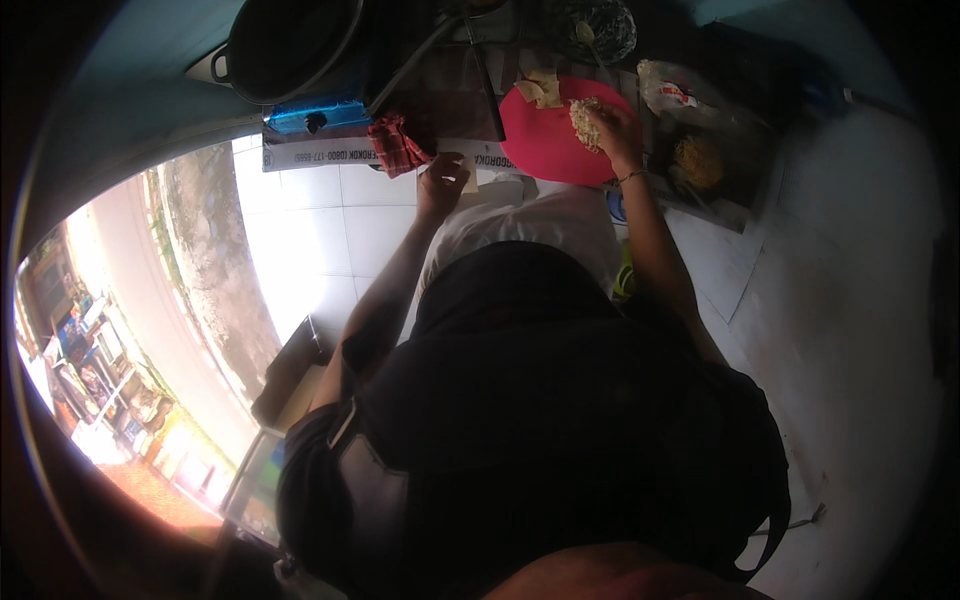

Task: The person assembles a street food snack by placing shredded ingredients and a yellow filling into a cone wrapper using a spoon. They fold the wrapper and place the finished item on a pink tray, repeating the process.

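My right hand (617, 138) is closed round a pale, crumbly clump (584, 124) that resembles dry noodles, above a round pink board (545, 140). Thin pale square pieces (544, 88) lie at the board's far edge. Left of the board, my left hand (444, 183) has its fingers bent together at a thin pale square sheet (470, 179), pinching it as far as the dim view shows. A red checked cloth (397, 145) lies just beyond my left hand.
A large dark pot (290, 50) stands at the far left, behind a blue stove panel (330, 117). Beyond the board sits a clear bowl with a spoon (590, 35). To the right are a clear plastic bag (668, 90) and a yellowish heap (698, 162).
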Demonstrator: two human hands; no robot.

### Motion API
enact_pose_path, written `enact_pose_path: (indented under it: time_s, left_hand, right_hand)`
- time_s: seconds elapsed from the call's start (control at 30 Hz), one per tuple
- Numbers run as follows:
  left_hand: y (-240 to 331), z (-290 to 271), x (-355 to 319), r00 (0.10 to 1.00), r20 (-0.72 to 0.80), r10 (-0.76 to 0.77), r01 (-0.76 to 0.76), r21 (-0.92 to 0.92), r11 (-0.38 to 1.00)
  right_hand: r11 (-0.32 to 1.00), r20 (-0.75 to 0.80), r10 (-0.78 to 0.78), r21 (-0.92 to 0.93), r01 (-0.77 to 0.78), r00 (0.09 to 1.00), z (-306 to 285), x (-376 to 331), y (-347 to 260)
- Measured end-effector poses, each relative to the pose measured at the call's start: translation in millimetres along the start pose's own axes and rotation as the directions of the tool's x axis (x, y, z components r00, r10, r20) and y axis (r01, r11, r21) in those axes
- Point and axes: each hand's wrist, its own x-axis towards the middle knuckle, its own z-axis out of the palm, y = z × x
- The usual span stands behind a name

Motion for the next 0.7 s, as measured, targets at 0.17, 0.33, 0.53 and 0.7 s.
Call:
enact_pose_path:
  time_s: [0.17, 0.33, 0.53, 0.7]
  left_hand:
    - [12.8, 11.0, 15.3, 0.999, 0.043, 0.029, -0.027, -0.048, 0.998]
    - [36.6, 28.3, 23.9, 0.992, 0.117, 0.039, -0.039, 0.002, 0.999]
    - [51.3, 32.0, 23.3, 0.988, 0.155, -0.002, -0.001, 0.02, 1.0]
    - [47.5, 59.6, 42.3, 0.984, 0.154, 0.089, -0.103, 0.085, 0.991]
  right_hand:
    - [0.929, -0.012, 0.028, -0.368, -0.03, 1.0, -26.2, -5.1, -30.0]
    - [0.676, 0.243, -0.236, -0.655, 0.338, 0.941, -4.1, -0.4, -3.9]
    - [0.597, 0.215, -0.174, -0.753, 0.277, 0.961, 26.7, 16.0, 39.6]
    - [0.612, 0.18, -0.086, -0.766, 0.195, 0.98, 19.9, 2.2, 32.2]
